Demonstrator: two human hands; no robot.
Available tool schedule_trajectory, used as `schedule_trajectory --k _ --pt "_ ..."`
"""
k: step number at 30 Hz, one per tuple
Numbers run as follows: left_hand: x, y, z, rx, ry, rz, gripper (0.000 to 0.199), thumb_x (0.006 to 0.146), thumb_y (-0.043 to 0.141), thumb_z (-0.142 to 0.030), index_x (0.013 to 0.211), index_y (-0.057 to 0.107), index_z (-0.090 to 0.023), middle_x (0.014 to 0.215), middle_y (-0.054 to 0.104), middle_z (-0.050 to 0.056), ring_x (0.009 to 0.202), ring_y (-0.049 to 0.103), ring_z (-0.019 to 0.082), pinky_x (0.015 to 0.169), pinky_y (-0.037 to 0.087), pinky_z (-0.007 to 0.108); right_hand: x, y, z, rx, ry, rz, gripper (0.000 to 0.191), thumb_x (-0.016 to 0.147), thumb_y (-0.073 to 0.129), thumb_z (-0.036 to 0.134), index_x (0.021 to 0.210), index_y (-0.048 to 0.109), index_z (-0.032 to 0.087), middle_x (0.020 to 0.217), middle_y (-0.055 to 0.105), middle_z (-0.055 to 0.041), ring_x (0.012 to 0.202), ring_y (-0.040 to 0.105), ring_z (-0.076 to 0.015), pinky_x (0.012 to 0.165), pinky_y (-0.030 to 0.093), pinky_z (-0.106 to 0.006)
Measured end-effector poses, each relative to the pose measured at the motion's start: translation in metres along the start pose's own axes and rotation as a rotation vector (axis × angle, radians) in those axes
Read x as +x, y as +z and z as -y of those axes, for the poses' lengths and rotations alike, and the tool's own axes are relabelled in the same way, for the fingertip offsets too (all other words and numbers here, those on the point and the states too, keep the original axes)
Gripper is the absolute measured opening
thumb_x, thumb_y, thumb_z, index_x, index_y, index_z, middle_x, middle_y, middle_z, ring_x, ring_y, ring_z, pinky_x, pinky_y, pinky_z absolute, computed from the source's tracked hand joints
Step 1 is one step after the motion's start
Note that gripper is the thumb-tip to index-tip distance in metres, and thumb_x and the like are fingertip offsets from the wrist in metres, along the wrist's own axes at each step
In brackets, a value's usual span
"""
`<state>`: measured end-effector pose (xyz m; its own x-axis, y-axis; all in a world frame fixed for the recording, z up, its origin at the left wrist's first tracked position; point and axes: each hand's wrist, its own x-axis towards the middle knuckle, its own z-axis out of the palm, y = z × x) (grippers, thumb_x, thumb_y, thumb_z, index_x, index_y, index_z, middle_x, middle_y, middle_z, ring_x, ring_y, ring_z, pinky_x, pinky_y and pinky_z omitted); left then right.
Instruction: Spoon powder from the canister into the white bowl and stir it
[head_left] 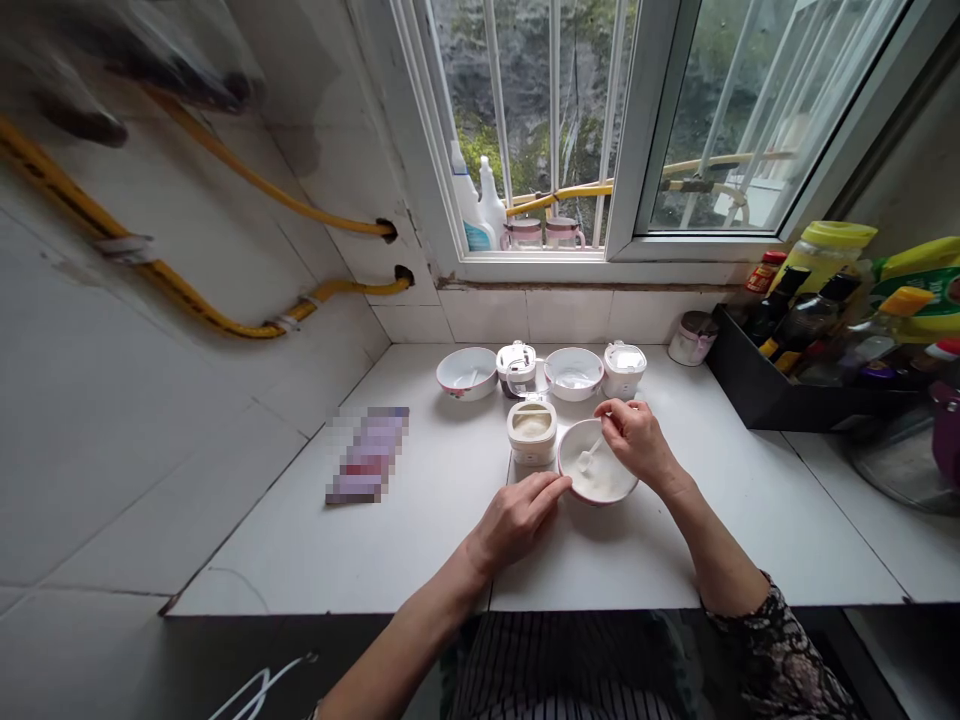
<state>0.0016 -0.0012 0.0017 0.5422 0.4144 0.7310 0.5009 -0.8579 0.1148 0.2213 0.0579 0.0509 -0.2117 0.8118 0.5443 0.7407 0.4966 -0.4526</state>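
A white bowl (609, 486) with white powder in it stands near the middle of the counter. My right hand (637, 440) is over its right rim, fingers pinched on the handle of a small white spoon (586, 460), whose scoop rests in the powder. My left hand (521, 515) touches the bowl's left rim with its fingertips, fingers together. Just left of the bowl is an open white container (532, 452) with pale powder inside. Behind them stand a flowered bowl (466, 385), a lidded container (516, 362), another bowl (574, 388) and a second lidded container (624, 372).
A blurred purple packet (369, 455) lies on the white counter (300, 560) to the left. At the right, a black bin (787, 405) holds several bottles, beside a small jar (692, 338). A barred window (555, 120) is behind; yellow pipes run along the left wall.
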Motion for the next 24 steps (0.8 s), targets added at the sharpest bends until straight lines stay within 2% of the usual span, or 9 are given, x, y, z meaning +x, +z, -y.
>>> schedule_trajectory --k 4,7,11,14,17,21,24 --pt "0.001 -0.001 -0.001 0.0 -0.005 0.004 0.031 0.097 0.036 -0.007 0.121 0.054 -0.012 0.099 0.068 0.012 0.088 0.068 0.017 0.07 0.059 0.027 -0.001 0.006 0.003 0.022 0.009 0.013 0.017 0.083 0.048 0.016 0.082 0.064 0.022 0.062 0.066 -0.0018 0.069 0.057 -0.0202 0.082 0.045 -0.037" --pt "0.001 -0.002 -0.001 0.002 -0.008 0.015 0.031 0.097 0.036 -0.008 0.122 0.054 -0.012 0.099 0.068 0.012 0.088 0.068 0.018 0.07 0.059 0.027 -0.001 0.007 0.006 0.086 0.054 0.04 0.018 0.081 0.047 0.016 0.081 0.064 0.022 0.063 0.066 -0.0016 0.066 0.057 -0.0186 0.077 0.045 -0.034" --pt "0.0 -0.002 0.0 0.001 -0.01 0.02 0.034 0.097 0.035 -0.008 0.126 0.052 -0.013 0.099 0.068 0.012 0.088 0.068 0.017 0.071 0.059 0.027 0.002 -0.001 0.007 0.285 0.252 0.079 0.018 0.081 0.045 0.024 0.08 0.063 0.02 0.052 0.057 0.0016 0.05 0.052 -0.0147 0.056 0.042 -0.027" --pt "0.0 -0.001 0.001 0.002 -0.013 0.028 0.036 0.097 0.035 -0.008 0.128 0.052 -0.013 0.1 0.068 0.012 0.089 0.068 0.017 0.071 0.059 0.026 0.003 -0.006 0.005 0.391 0.369 0.091 0.017 0.08 0.046 0.027 0.081 0.062 0.02 0.046 0.051 0.005 0.043 0.049 -0.0129 0.049 0.04 -0.025" --pt "0.0 0.0 0.0 0.006 -0.009 0.012 0.034 0.097 0.036 -0.008 0.125 0.053 -0.013 0.099 0.068 0.012 0.088 0.068 0.017 0.07 0.059 0.026 0.003 -0.005 0.006 0.345 0.318 0.101 0.016 0.079 0.046 0.025 0.079 0.062 0.02 0.045 0.05 0.0054 0.043 0.048 -0.0127 0.052 0.04 -0.025" --pt "0.0 0.0 0.0 0.004 -0.005 0.007 0.032 0.097 0.035 -0.009 0.123 0.054 -0.012 0.098 0.068 0.012 0.087 0.068 0.017 0.069 0.059 0.026 0.001 0.0 0.011 0.294 0.198 0.165 0.016 0.077 0.045 0.021 0.076 0.061 0.021 0.044 0.05 0.0059 0.043 0.047 -0.0122 0.062 0.044 -0.029" --pt "-0.001 0.0 0.0 0.001 -0.019 0.024 0.034 0.097 0.035 -0.009 0.125 0.054 -0.013 0.1 0.068 0.012 0.089 0.068 0.017 0.071 0.059 0.026 0.001 -0.002 0.011 0.347 0.269 0.164 0.017 0.078 0.045 0.022 0.078 0.061 0.021 0.045 0.051 0.0053 0.043 0.047 -0.0127 0.054 0.041 -0.026"
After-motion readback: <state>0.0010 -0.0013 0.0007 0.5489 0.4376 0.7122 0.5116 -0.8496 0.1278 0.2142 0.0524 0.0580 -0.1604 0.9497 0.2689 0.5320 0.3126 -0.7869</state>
